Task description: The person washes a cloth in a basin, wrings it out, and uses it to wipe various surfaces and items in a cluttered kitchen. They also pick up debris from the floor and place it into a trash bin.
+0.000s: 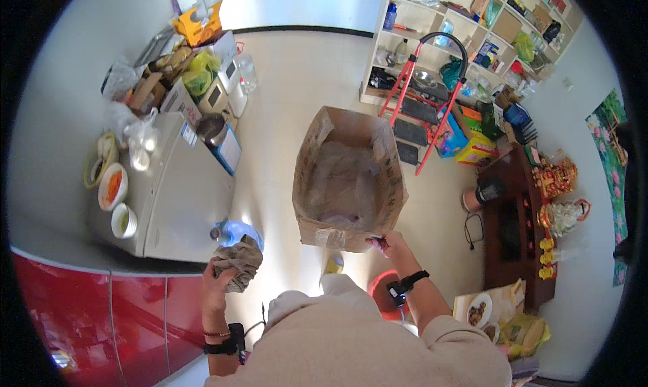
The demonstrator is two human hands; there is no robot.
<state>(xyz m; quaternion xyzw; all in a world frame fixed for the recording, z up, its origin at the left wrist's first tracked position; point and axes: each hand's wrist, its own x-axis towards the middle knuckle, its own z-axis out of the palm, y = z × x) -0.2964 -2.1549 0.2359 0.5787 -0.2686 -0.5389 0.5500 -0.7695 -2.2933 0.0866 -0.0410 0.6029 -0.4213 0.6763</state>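
Note:
Bunched up in my left hand (217, 281) is a grey-brown cloth (241, 263). A large cardboard box (334, 239) with its top open is in front of me, and my right hand (391, 244) grips its near right corner. Clear tape runs across the near wall, and printed characters mark the right inner wall. Inside, the bottom looks lined with something like clear plastic film (344, 179). Just beyond the cloth is a blue plastic water bottle (234, 233), partly hidden by it.
A small refrigerator (190, 194) on the left bears bowls. At the right back, a red step ladder (435, 113) stands before a crowded shelf unit (374, 68). A dark wooden cabinet (496, 235) holds figurines. A red stool or bucket (382, 306) is beside my right forearm.

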